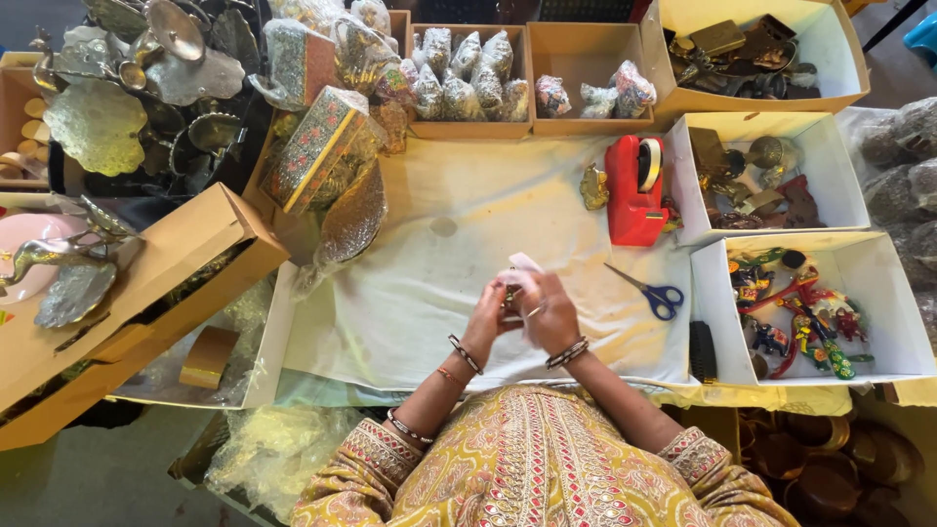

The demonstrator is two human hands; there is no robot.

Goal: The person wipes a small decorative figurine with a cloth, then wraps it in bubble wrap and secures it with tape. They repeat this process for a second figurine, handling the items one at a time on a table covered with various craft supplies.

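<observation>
My left hand [488, 314] and my right hand [549, 310] meet over the white cloth [439, 283] at the table's middle. Together they hold a small dark metal trinket [509, 292] and a piece of thin white wrapping [527, 265] that sticks up above the fingers. Both wrists wear bangles. The trinket is mostly hidden by my fingers. Blue-handled scissors [652, 292] lie on the cloth just right of my right hand. A red tape dispenser [634, 190] stands farther back to the right, with a small brass figure [593, 185] beside it.
White boxes at the right hold colourful painted figures [795, 312] and brass items [752, 176]. Cardboard boxes at the back hold wrapped bundles [468, 73]. Patterned wrapped boxes [317, 146] and metal leaf trays [98, 122] crowd the left, above an open cardboard box [127, 293].
</observation>
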